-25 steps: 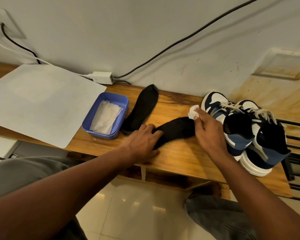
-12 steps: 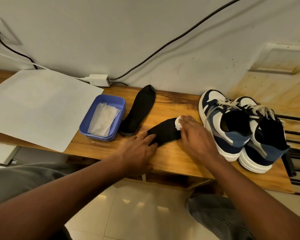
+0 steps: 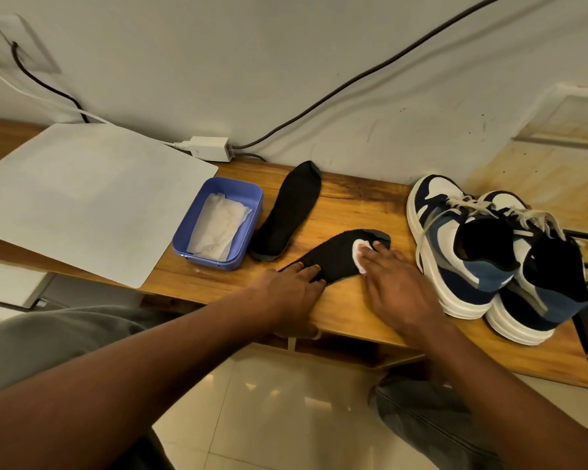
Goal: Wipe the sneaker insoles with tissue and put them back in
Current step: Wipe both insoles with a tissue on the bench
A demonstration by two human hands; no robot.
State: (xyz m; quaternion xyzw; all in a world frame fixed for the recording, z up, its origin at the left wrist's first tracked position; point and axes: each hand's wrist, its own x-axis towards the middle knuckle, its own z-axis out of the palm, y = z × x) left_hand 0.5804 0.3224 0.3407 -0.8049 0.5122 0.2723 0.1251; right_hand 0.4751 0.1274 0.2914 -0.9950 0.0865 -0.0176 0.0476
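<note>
A black insole [image 3: 333, 261] lies slantwise on the wooden bench [image 3: 360, 212]. My left hand [image 3: 292, 291] presses its near end down with straight fingers. My right hand [image 3: 399, 288] lies flat and presses a white tissue wad [image 3: 357, 254] onto the insole's far half, close to the toe end. The second black insole [image 3: 287, 212] lies free just left of it. Two navy, blue and white sneakers [image 3: 455, 245] [image 3: 540, 283] stand side by side at the right, their openings dark.
A blue plastic box [image 3: 248, 228] holding white tissues [image 3: 218, 225] sits left of the insoles. A large white sheet [image 3: 82, 195] covers the bench's left part. A white charger [image 3: 209, 148] with cables lies against the wall. The bench's front edge runs under my wrists.
My right hand drew the tissue back from the insole's toe end along its surface and now lies flatter on it. My left hand stayed on the near end.
</note>
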